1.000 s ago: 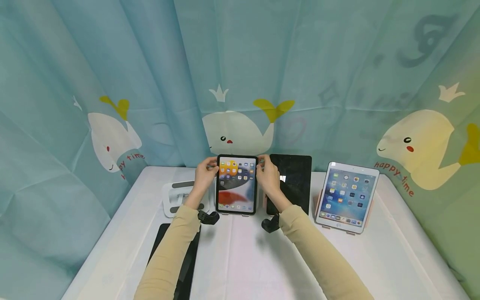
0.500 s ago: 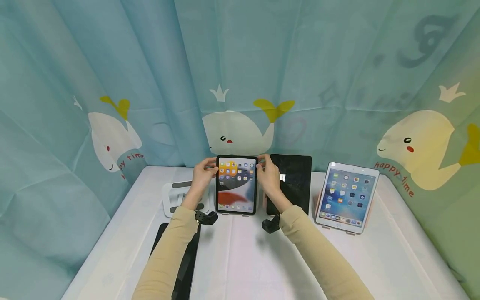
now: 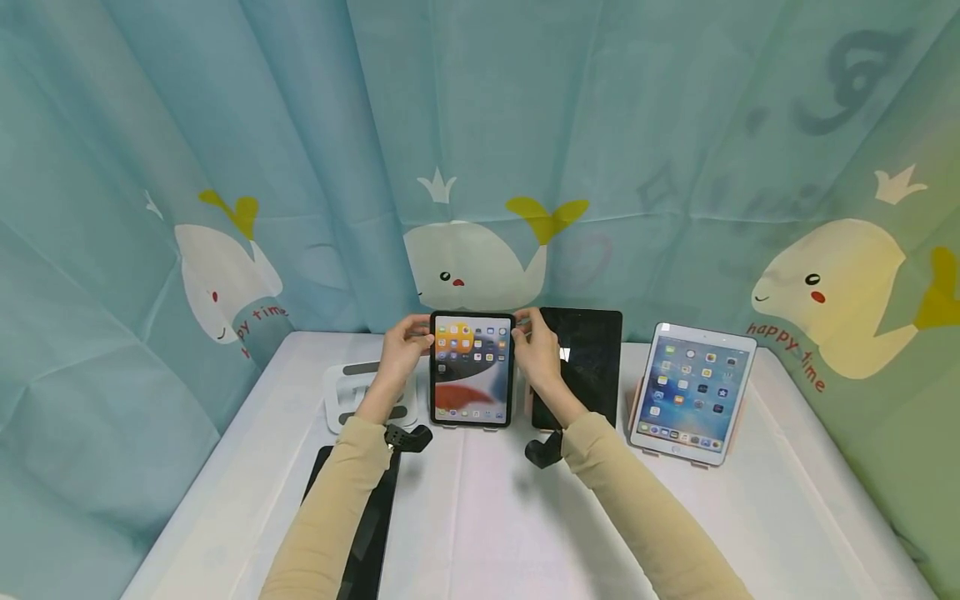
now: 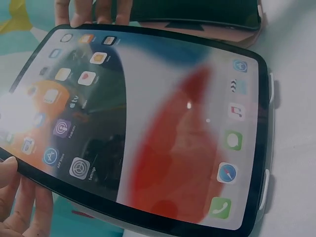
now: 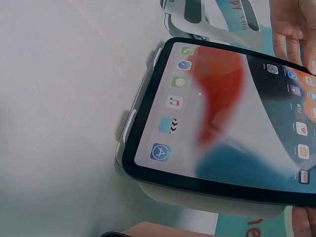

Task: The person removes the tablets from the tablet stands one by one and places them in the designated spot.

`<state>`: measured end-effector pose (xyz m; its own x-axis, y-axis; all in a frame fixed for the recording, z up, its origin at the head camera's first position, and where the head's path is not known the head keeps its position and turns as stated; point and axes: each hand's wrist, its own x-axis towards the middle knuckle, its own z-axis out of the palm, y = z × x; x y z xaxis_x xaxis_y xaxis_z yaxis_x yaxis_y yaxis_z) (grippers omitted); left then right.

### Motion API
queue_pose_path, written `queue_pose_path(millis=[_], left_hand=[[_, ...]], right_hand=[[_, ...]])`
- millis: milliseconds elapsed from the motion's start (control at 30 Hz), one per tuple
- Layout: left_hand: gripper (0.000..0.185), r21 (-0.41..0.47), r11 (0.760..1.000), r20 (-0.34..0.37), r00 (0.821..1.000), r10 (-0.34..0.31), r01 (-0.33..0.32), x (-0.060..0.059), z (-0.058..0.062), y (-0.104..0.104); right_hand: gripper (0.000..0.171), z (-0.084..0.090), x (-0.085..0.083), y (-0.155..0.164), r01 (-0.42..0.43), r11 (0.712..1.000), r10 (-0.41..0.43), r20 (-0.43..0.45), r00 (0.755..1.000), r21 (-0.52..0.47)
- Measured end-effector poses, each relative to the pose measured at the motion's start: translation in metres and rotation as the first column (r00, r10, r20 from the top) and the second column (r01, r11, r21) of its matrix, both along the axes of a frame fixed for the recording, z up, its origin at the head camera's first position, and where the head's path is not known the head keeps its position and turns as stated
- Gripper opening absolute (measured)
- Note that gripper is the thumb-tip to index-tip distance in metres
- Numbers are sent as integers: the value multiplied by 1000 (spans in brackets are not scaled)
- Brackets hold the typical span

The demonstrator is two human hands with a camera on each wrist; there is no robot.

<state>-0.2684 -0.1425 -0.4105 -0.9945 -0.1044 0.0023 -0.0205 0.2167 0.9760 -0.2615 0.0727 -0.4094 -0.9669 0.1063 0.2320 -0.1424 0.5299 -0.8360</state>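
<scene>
In the head view, a lit tablet with a black frame (image 3: 472, 371) stands tilted back in the middle. Its lower edge sits on two small lips of a white stand (image 5: 217, 200), mostly hidden behind it. My left hand (image 3: 401, 354) holds the upper left edge, thumb at the front and fingers behind, as the left wrist view also shows. Across from it, my right hand (image 3: 536, 354) pinches the upper right edge; its fingertips are partly hidden. Behind my right wrist leans a dark tablet (image 3: 588, 367) on a pinkish stand (image 4: 229, 35).
A white tablet (image 3: 693, 396) leans on another stand at the right. A grey-white folded stand (image 3: 348, 396) lies behind my left forearm. Under that forearm is a flat black tablet (image 3: 375, 533). A whale-print curtain (image 3: 480, 125) hangs behind the white table (image 3: 480, 517).
My left hand and forearm have shifted slightly left, and the tablet's left edge has moved slightly left too. My right hand stays at the right edge.
</scene>
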Motion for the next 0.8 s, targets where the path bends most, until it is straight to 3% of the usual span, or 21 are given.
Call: queue_pose_path(millis=[800], left_hand=[[33,-5,999,-80,996,41,-41,24,9,-2]], right_hand=[[21,2,16,1,-78,993,71,-82,994,-88]])
